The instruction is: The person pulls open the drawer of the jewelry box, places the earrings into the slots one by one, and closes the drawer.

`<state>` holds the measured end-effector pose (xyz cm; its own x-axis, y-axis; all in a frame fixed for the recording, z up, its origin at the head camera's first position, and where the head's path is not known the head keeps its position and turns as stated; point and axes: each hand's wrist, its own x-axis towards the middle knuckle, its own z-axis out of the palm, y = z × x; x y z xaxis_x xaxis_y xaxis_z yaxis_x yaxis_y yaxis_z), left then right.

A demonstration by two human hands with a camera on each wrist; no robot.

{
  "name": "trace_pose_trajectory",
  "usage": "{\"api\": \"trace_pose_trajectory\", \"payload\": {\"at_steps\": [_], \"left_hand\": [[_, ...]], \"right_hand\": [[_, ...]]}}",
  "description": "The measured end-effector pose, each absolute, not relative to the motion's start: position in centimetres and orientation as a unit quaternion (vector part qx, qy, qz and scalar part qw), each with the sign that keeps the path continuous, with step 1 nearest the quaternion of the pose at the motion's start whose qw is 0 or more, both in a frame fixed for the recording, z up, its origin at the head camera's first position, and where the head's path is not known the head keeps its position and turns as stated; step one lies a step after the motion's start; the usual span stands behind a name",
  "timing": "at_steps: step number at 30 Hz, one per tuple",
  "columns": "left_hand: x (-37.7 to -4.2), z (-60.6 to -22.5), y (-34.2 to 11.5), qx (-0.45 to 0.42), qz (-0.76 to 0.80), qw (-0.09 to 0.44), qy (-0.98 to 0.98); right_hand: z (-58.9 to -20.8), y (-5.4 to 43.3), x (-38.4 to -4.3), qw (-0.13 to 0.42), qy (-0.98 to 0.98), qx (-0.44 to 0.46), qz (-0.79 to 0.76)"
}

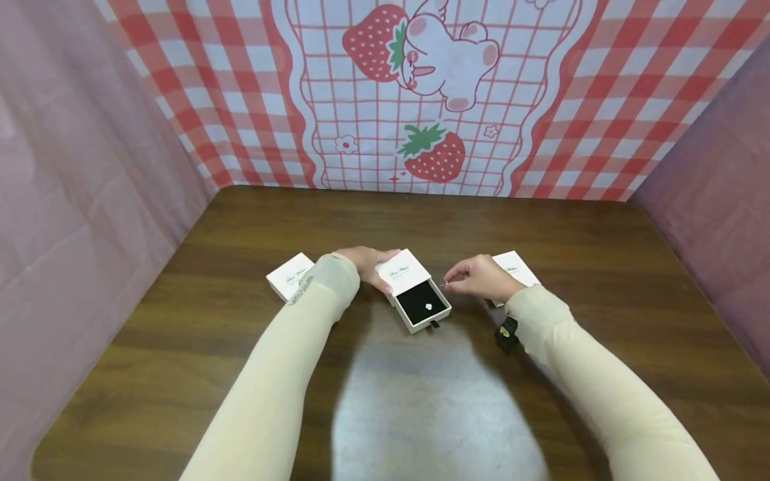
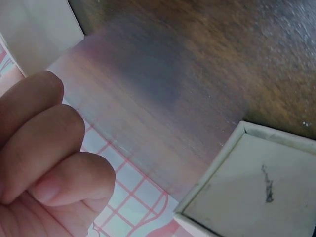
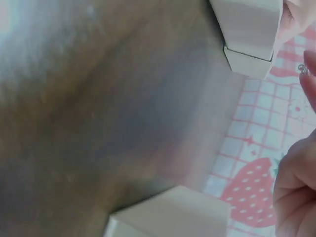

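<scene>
My left hand (image 1: 367, 264) grips the sleeve of a small white jewelry box (image 1: 404, 270), thumb and a finger on either side. Its drawer (image 1: 414, 327) is pulled out toward me, showing black foam with a small white flower-shaped stud (image 1: 428, 306) on it. A dark ribbon tab sticks out at the front. Just right of the drawer, my right hand (image 1: 481, 277) pinches a tiny silvery piece of jewelry (image 3: 302, 68) between thumb and fingertip; its exact kind I cannot tell. The left wrist view shows curled left fingers (image 2: 54, 138) beside the box.
A second white box (image 1: 290, 275) lies left of my left forearm on the brown wooden table (image 1: 240, 220). A third white box (image 1: 517, 267) sits behind my right hand, partly covered by it. A checked strawberry-print cloth (image 1: 373, 153) hangs behind the table.
</scene>
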<state>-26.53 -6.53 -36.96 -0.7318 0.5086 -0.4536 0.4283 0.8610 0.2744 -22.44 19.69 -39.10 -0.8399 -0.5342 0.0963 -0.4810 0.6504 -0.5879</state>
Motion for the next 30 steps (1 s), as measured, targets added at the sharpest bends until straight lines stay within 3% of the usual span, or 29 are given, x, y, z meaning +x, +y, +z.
{"api": "trace_pose_trajectory", "payload": {"at_steps": [12, 30], "left_hand": [[-26.7, -37.1, -6.4, 0.257, 0.074, 0.271, 0.925], [-26.8, -37.2, -6.6, 0.259, 0.083, 0.27, 0.924]], "right_hand": [[-38.3, 20.0, -22.4, -0.048, 0.865, -0.446, -0.226], [-38.7, 18.2, -23.3, -0.06, 0.853, -0.485, -0.183]]}}
